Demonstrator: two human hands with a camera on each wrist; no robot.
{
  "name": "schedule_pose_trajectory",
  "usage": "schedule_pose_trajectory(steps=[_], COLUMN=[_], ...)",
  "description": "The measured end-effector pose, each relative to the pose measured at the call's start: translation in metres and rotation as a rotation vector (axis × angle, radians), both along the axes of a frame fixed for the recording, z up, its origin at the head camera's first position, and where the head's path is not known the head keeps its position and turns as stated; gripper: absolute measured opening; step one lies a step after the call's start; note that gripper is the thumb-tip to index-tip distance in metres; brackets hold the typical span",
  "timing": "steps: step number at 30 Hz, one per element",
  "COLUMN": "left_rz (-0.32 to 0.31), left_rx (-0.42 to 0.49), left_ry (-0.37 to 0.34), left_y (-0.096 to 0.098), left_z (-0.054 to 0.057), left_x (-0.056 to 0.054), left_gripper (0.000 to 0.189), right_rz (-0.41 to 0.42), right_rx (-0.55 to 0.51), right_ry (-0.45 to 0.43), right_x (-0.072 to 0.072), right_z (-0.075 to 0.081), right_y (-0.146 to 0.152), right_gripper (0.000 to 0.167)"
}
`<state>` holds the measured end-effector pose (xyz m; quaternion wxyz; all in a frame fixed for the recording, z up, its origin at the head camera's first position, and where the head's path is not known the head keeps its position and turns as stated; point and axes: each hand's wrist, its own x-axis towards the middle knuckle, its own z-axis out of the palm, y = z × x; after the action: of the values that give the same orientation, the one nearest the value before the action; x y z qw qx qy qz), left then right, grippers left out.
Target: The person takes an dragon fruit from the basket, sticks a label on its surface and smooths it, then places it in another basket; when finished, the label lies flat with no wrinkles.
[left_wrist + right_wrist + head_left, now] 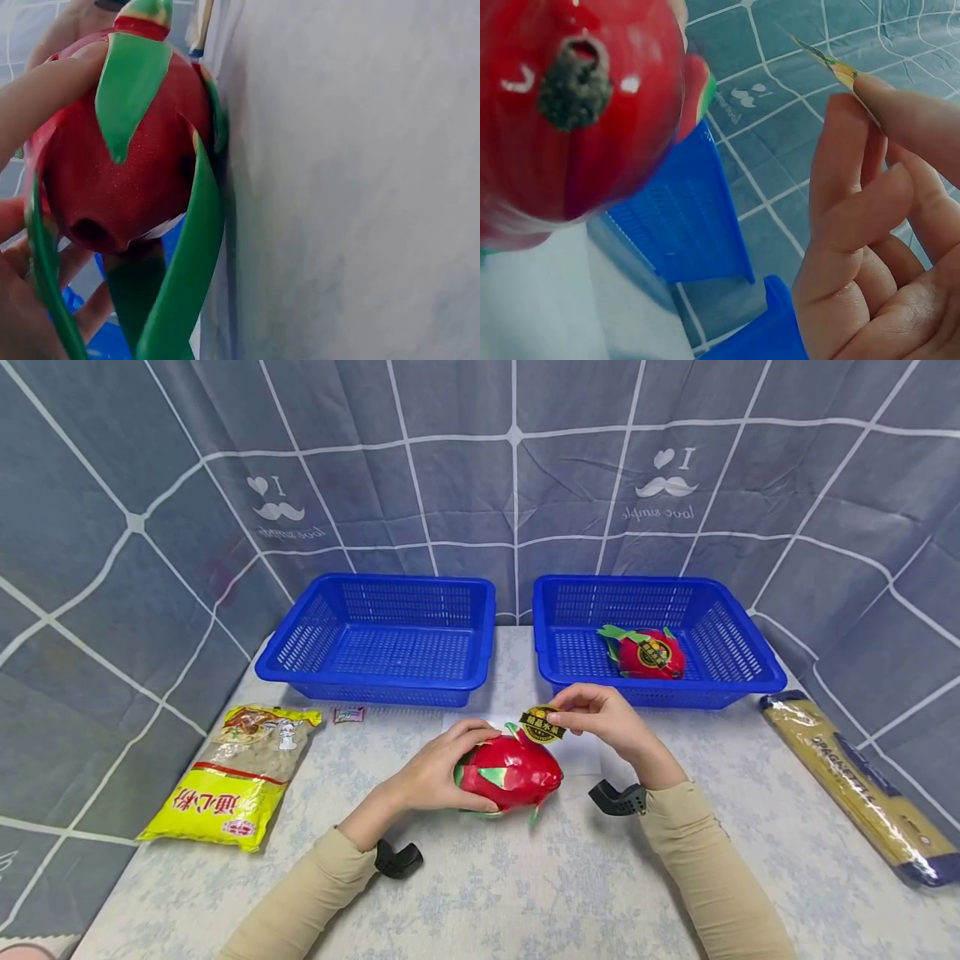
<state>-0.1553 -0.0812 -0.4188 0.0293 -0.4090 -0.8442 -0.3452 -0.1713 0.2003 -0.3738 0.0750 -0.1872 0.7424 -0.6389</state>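
Observation:
My left hand [442, 768] grips a red dragon fruit [525, 772] with green-tipped scales, low over the table, fingers over its back and thumb along the near side. In the left wrist view the long green leaves of the dragon fruit [150, 180] point toward the camera. Between thumb and forefinger, my right hand [600, 714] pinches a black-and-gold round sticker [542, 724] just above the fruit. The right wrist view shows that sticker [844, 73] edge-on, apart from the fruit. A second dragon fruit [663, 664], bearing a like sticker, lies in the right blue basket [660, 693].
Left of that basket stands another blue basket [375, 689]. A yellow bag of pasta [232, 777] and a small pink wrapped candy [348, 715] lie at left. Along the right edge is a long spaghetti pack [855, 785]. White paper [581, 756] lies behind the held fruit.

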Motion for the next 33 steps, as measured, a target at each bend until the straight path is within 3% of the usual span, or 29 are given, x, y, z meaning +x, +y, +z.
schedule_pose_trajectory(steps=[4, 10, 15, 22, 26, 33], left_rz=[0.009, 0.03, 0.025, 0.013, 0.005, 0.002], left_rx=[-0.038, -0.059, -0.066, -0.082, -0.089, -0.004], left_ry=[0.037, 0.033, 0.034, 0.05, 0.052, -0.016], left_y=[-0.003, -0.005, -0.006, -0.006, -0.005, 0.002], left_z=[0.001, 0.0, 0.0, 0.001, 0.001, -0.002], left_x=[-0.003, -0.006, -0.007, -0.007, -0.005, 0.002], left_gripper=[0.087, 0.082, 0.082, 0.083, 0.083, 0.078], right_rz=[0.046, 0.083, 0.065, 0.05, 0.04, -0.03], right_rx=[0.022, 0.093, 0.147, 0.213, 0.254, 0.453], right_ry=[-0.008, -0.056, -0.094, -0.09, -0.055, 0.123], right_x=[0.004, 0.01, 0.015, 0.015, 0.016, 0.024], right_z=[0.003, 0.005, 0.003, -0.001, -0.001, 0.005], right_y=[-0.002, -0.012, -0.025, -0.029, -0.031, -0.035], right_gripper=[0.016, 0.012, 0.02, 0.019, 0.019, 0.038])
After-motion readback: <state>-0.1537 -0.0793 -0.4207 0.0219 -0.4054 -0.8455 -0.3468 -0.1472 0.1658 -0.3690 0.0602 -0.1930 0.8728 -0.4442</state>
